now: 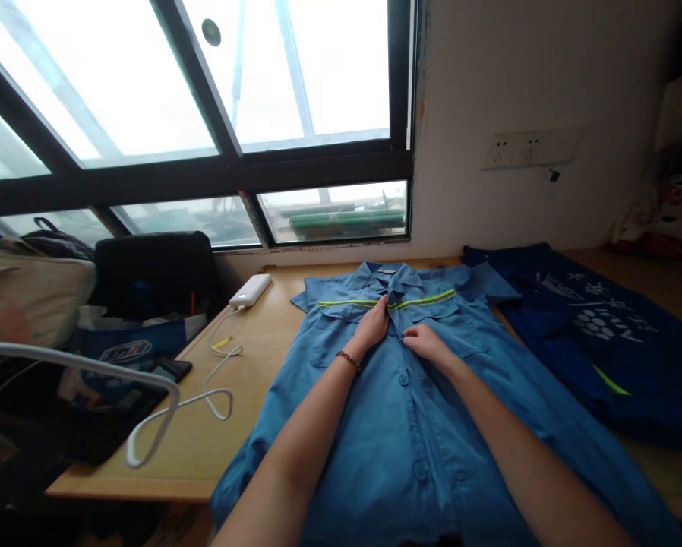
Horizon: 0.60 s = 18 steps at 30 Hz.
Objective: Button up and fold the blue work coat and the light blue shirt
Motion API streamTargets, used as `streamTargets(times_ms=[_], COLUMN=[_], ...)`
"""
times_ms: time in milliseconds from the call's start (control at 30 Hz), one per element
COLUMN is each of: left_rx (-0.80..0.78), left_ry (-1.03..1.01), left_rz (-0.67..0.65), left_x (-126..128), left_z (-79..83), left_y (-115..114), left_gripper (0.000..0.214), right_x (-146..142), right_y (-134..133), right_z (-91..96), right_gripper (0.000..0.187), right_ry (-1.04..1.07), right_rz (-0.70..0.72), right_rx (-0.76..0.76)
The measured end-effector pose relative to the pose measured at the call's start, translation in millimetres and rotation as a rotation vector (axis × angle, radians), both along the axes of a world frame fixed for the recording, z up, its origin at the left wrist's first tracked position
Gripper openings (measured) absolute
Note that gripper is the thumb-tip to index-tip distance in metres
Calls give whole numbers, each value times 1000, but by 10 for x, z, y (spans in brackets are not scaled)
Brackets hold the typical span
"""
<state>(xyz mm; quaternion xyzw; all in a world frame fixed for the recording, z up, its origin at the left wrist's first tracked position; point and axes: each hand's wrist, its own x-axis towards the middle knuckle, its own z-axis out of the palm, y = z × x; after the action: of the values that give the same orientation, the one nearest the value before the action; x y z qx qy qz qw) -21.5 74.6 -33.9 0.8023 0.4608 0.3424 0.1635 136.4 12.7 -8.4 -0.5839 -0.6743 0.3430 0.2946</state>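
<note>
A blue short-sleeved work shirt with yellow-green stripes across the chest lies front up on the table, collar toward the window. My left hand, with a beaded bracelet at its wrist, pinches the front placket near the stripe. Just right of it and slightly lower, my right hand has its fingers closed on the placket edge. Below the hands, buttons run down the shirt front. Whatever small part sits between the fingertips is hidden.
A dark blue garment with white print lies to the right. On the left of the wooden table are a white power bank and its cable. A black chair and bags stand beyond the left edge; a window is behind.
</note>
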Motion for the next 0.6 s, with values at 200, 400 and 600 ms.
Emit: streamTargets(times_ms=[200,400,600], left_rx=[76,-451,-659], left_ry=[-130,14,37], left_rz=[169,70,-99], left_x=[21,-26,-99], left_z=[119,425,405], left_y=[-84,-166,-242], left_gripper=[53,8,6], right_x=[88,81,47], right_y=[-25,-13,-53], right_z=[68,115,173], right_gripper=[26,23,21], right_ry=[513,860,822], right_rz=[-43,-218,-231], right_rx=[-351,-402,-424])
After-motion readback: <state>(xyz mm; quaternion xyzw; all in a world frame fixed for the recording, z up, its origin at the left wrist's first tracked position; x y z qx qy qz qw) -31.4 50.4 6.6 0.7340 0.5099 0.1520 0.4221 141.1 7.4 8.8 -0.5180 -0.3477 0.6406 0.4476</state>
